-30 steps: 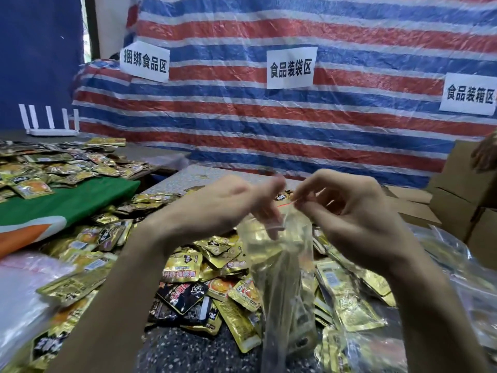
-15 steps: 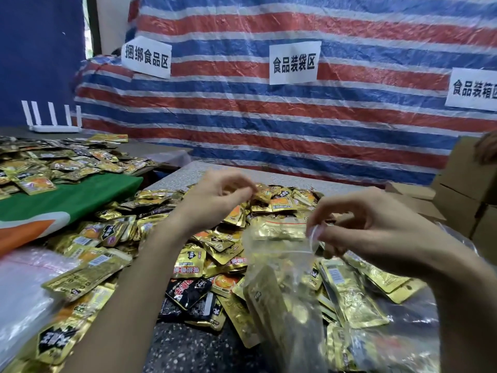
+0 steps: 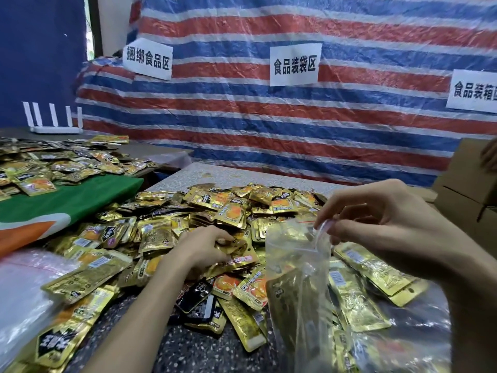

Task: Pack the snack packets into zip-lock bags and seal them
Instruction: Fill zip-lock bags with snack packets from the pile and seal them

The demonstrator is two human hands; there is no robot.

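The hands are apart. The right hand (image 3: 390, 227) pinches the top edge of a clear zip-lock bag (image 3: 295, 289) between thumb and fingers and holds it upright, mouth open, over the near right of the table (image 3: 193, 354). Gold packets already show through its plastic. The left hand (image 3: 207, 247) is down in the heap of snack packets (image 3: 231, 211) just left of the bag, its fingers curled around a few gold ones at the top of the pile. The heap covers most of the table. More packets lie on a green cloth (image 3: 80, 197) at the left, and cardboard boxes (image 3: 462, 200) stand at the right. Behind hangs a striped tarp (image 3: 242, 117) with paper signs (image 3: 294, 64).
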